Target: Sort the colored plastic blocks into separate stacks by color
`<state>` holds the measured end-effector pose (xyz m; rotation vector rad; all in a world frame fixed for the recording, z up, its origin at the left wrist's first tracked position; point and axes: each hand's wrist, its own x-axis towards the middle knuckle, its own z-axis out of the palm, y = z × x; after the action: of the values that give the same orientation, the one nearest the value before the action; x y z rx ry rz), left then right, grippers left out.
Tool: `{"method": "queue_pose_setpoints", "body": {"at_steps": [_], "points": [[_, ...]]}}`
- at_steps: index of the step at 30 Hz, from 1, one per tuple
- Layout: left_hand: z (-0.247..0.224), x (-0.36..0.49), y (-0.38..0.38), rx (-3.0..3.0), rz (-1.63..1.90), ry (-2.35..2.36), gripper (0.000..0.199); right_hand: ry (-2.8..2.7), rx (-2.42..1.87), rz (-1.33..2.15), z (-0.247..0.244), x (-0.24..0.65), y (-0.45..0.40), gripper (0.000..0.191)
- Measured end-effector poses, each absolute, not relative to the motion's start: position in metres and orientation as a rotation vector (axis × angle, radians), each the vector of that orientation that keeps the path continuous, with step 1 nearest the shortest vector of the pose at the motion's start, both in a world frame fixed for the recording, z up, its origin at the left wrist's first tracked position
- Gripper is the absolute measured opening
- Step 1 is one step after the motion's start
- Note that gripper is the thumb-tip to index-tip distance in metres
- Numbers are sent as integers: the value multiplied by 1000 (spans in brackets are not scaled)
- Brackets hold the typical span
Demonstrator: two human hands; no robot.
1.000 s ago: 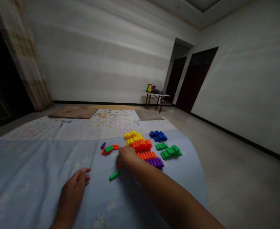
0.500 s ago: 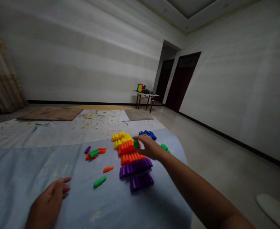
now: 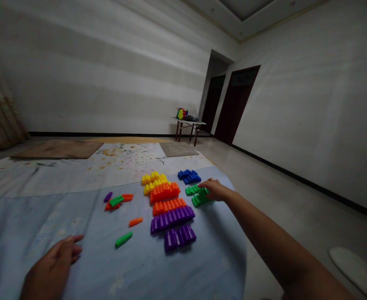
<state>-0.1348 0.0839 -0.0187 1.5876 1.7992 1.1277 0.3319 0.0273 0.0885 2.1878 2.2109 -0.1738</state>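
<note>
My right hand (image 3: 215, 189) is at the green rows (image 3: 199, 198) on the right, its fingers closed on a green plastic piece that they largely cover. My left hand (image 3: 54, 262) rests low on the left of the cloth, holding nothing, with its fingers partly bent and apart. Between my hands, small ribbed pieces lie in rows by colour: yellow (image 3: 154, 183), orange (image 3: 165, 192) and purple (image 3: 173, 219). A blue group (image 3: 189, 176) lies just beyond the green one. Nearer my left hand are a loose green piece (image 3: 124, 240) and a loose orange piece (image 3: 136, 222).
A small mixed pile (image 3: 118, 201) of orange, green and purple pieces lies left of the rows. The cloth-covered table (image 3: 139, 275) ends in a curved right edge. Two flat boards (image 3: 58, 149) lie at its far side. A side table (image 3: 188, 122) stands by the wall.
My right hand has moved right, from above the orange rows to the green rows, carrying a green piece. My left hand stays in place; the whole view has shifted slightly.
</note>
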Motion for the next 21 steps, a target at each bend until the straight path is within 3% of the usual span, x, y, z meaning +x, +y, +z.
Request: {"method": "queue_pose_setpoints", "body": {"at_steps": [6, 10, 16, 21], "points": [[0, -129, 71, 1543, 1018, 1730, 48, 2202, 2179, -180, 96, 325, 21, 62], [7, -122, 64, 1543, 1068, 1700, 50, 2498, 2161, -126, 108, 299, 21, 56], [4, -122, 62, 1521, 1128, 1653, 51, 3009, 1950, -261, 104, 211, 46, 32], [4, -121, 61, 1528, 1157, 1639, 51, 2882, 1960, -371, 79, 134, 84, 34]]}}
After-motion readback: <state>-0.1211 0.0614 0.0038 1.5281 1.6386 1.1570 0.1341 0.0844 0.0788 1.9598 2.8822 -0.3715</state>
